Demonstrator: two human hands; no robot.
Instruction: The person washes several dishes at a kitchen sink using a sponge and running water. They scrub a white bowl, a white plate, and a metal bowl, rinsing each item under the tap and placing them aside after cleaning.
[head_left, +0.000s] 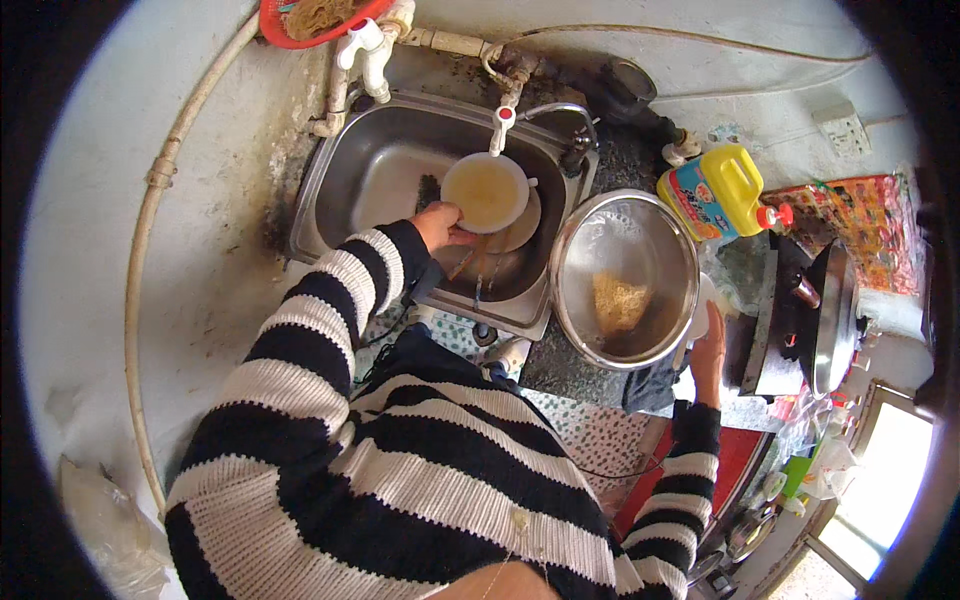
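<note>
My left hand (442, 226) grips the rim of a white bowl (486, 193) with cloudy yellowish liquid in it, held over the steel sink (330, 187) below a white tap with a red mark (503, 124). Under the bowl lie another pale dish (517, 229) and what look like chopsticks (480, 277). A dark scouring pad or similar thing (428, 192) is beside it. My right hand (709, 341) is at a white dish (702, 306), partly hidden behind the rim of a large steel basin (559, 277). In the basin are suds and a tan sponge or cloth (620, 300).
A yellow detergent jug (724, 191) stands behind the basin. Further right are a gas stove (761, 322) and an upright pan or lid (834, 319). A second white tap (367, 56) and a red plastic basket (322, 22) are above the sink's left side.
</note>
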